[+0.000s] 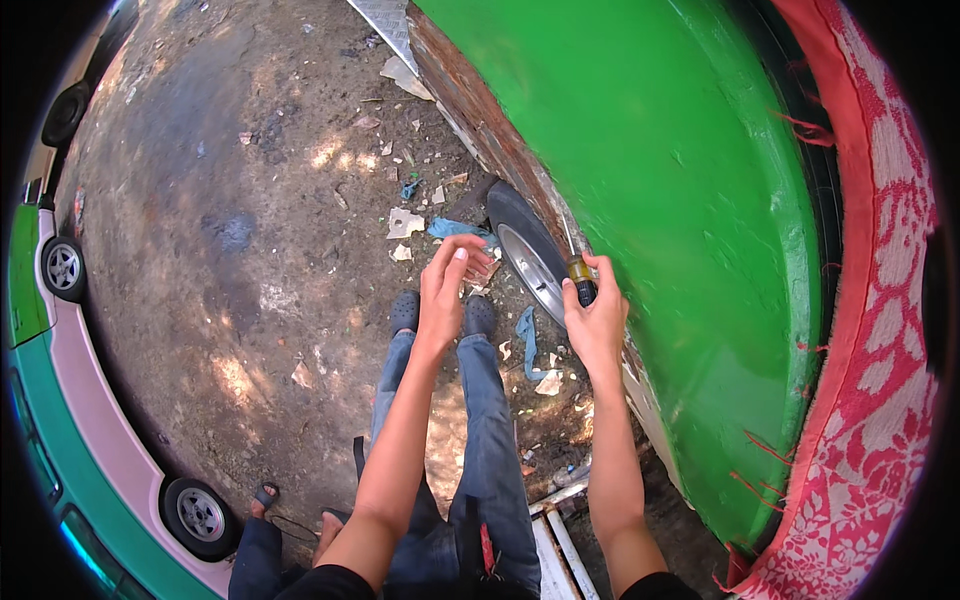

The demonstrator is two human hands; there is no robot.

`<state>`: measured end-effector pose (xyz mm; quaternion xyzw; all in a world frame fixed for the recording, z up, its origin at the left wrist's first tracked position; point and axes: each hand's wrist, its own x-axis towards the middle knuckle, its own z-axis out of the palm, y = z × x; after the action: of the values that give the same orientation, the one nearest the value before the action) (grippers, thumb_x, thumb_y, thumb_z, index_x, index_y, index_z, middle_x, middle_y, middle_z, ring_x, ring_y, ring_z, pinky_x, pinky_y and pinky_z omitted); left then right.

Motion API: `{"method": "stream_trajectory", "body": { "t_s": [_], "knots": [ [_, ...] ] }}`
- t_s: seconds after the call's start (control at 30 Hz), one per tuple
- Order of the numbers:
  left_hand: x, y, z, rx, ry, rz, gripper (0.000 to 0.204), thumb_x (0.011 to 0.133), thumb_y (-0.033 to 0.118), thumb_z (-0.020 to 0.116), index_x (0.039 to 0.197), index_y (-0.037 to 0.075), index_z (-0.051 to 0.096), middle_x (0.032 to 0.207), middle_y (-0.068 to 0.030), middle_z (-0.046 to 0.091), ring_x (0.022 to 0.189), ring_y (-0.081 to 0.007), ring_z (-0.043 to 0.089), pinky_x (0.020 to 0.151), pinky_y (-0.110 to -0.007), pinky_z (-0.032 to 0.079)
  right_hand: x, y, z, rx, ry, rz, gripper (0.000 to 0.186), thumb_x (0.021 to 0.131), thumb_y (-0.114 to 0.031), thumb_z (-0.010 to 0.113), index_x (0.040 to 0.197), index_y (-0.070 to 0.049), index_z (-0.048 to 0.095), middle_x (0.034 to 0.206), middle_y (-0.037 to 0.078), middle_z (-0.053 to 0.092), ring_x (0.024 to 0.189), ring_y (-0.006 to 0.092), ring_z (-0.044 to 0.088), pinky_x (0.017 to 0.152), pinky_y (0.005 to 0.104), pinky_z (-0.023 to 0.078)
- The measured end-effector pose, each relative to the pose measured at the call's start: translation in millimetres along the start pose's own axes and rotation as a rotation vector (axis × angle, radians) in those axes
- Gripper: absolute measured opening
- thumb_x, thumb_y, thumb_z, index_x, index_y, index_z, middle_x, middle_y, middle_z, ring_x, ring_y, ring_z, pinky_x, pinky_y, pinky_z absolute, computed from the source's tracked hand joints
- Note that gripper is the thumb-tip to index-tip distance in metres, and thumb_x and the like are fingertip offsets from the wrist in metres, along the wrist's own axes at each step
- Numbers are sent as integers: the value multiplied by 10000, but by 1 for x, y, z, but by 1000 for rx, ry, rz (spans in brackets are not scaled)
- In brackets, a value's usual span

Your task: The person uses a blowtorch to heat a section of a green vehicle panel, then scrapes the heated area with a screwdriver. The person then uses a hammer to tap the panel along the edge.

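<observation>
My right hand (598, 318) grips a screwdriver (579, 268) by its yellow and black handle. The thin shaft points away from me, along the lower edge of a green vehicle body panel (650, 150); whether its tip touches the panel I cannot tell. Just left of that hand is a vehicle wheel (530, 262) with a black tyre and a silver rim. My left hand (447, 285) is held in the air left of the wheel, its fingers stretched out and nothing seen in it. Brown, stripped material (470, 95) shows along the panel's lower edge.
Paint flakes (404, 223) and blue cloth scraps (527, 340) litter the dirt ground around my feet. A red and white patterned cloth (885, 330) hangs at the right. Another person's foot (264, 497) is at lower left, near a pink and teal vehicle (100, 400). A pale metal frame (560, 550) lies below.
</observation>
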<state>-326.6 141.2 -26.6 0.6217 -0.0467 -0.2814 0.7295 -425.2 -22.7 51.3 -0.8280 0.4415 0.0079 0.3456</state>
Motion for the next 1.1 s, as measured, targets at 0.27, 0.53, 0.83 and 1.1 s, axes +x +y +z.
{"method": "stream_trajectory", "body": {
  "t_s": [0.27, 0.53, 0.83, 1.1],
  "knots": [
    [2, -1, -1, -4, -8, -22, 420, 1060, 355, 421, 1122, 2, 639, 937, -70, 671, 869, -151, 623, 794, -314, 462, 0, 5, 5, 81, 39, -48, 345, 893, -83, 675, 1214, -44, 557, 851, 223, 694, 716, 356, 705, 680, 431, 521],
    [10, 11, -9, 55, -80, -6, 405, 1064, 335, 422, 1135, -1, 636, 926, -78, 663, 847, -153, 622, 794, -323, 462, -6, 1, 8, 108, 75, -11, 353, 896, -78, 676, 1228, -57, 559, 899, 235, 700, 746, 359, 707, 696, 428, 526],
    [24, 16, -24, 81, -145, 24, 426, 1066, 360, 418, 1130, 0, 636, 946, -84, 669, 876, -159, 621, 808, -323, 451, -10, -5, 13, 80, 80, 56, 369, 892, -93, 688, 1241, -60, 572, 886, 207, 695, 770, 336, 705, 733, 425, 526],
    [28, 13, -27, 102, -152, 13, 443, 1053, 376, 412, 1128, 3, 639, 954, -86, 676, 882, -169, 630, 812, -326, 451, -4, -13, 8, 104, 42, 87, 342, 881, -85, 688, 1207, -48, 588, 870, 210, 695, 739, 329, 705, 717, 422, 532]
  ]
}}
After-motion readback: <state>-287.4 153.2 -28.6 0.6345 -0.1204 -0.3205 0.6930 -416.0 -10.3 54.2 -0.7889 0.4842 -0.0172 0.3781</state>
